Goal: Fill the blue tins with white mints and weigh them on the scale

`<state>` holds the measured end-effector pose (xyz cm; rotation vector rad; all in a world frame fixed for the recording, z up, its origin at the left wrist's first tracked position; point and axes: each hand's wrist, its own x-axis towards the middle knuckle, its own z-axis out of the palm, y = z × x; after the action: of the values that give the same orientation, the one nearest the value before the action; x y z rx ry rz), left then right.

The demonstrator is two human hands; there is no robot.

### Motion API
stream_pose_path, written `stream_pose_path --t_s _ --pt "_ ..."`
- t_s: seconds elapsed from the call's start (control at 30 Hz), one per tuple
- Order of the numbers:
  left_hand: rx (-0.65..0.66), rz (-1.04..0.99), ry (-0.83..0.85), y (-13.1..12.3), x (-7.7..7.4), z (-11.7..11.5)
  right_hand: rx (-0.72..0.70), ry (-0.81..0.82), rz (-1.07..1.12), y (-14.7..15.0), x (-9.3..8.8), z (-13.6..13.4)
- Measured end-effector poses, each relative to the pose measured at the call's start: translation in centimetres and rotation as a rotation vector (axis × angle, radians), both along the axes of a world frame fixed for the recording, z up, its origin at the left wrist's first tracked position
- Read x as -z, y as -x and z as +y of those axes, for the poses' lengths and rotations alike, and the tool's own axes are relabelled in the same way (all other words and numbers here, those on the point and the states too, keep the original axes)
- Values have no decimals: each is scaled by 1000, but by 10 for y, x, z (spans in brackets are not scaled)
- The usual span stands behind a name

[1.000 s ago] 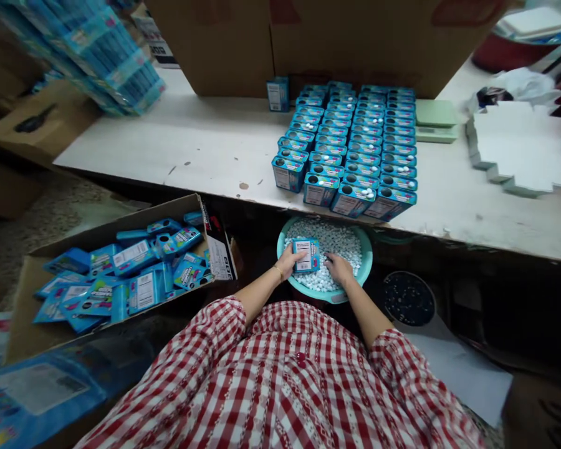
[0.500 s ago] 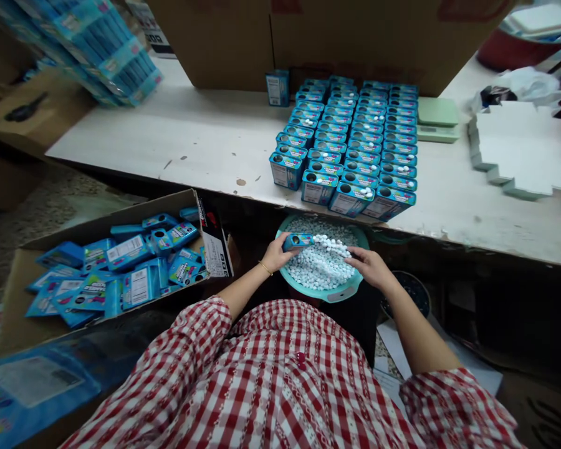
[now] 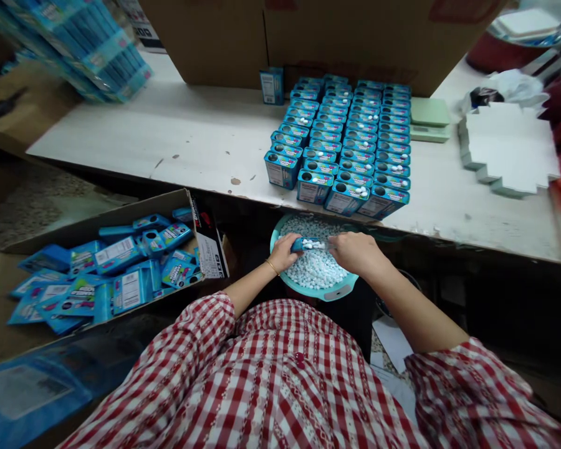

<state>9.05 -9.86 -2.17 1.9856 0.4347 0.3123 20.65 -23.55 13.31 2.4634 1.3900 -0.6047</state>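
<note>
My left hand (image 3: pixel 284 252) grips a small blue box (image 3: pixel 298 244) over a light-green basin (image 3: pixel 339 293). White pellets lie at the box's top end. My right hand (image 3: pixel 358 251) is closed close to that end, on a see-through, scoop-like piece (image 3: pixel 326 243) whose shape is mostly hidden by the fingers. Loose white candy pellets (image 3: pixel 315 271) fill the basin below both hands.
Rows of upright blue boxes (image 3: pixel 327 149), some topped with pellets, stand on the white table (image 3: pixel 191 137). At left, a carton (image 3: pixel 209 240) holds more blue boxes. A green scale (image 3: pixel 430 118) and stacked white card cutouts (image 3: pixel 509 146) are at right.
My right hand has moved left and turned over, up against the blue box. The row of pellets that lay between the hands is now mostly gone from view, with some at the box's end.
</note>
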Motion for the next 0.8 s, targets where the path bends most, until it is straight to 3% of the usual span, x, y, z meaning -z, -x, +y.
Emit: stream_pose_path --t_s 0.1,0.2,0.27,0.37,0.47,0.53,0.67,0.8 --pt "-4 -18 20 0 0 0 -3 -18 -16 0 -8 -3" --pt "-79 -42 138 5 2 6 55 -54 -34 -13 -2 -29" --pt "-141 -40 262 10 5 10 134 -37 -24 -24 18 -53" --pt "-213 -16 516 15 15 11 246 49 40 -25 68 -73" --pt "-284 5 766 11 26 1 289 -10 139 -7 122 -60" --pt "-296 1 877 6 30 -8 299 -81 179 6 148 -41" --pt "-285 -25 941 1 23 -12 386 -250 316 10 173 -21" --pt "-269 -87 793 15 8 7 414 -421 489 -7 172 -39"
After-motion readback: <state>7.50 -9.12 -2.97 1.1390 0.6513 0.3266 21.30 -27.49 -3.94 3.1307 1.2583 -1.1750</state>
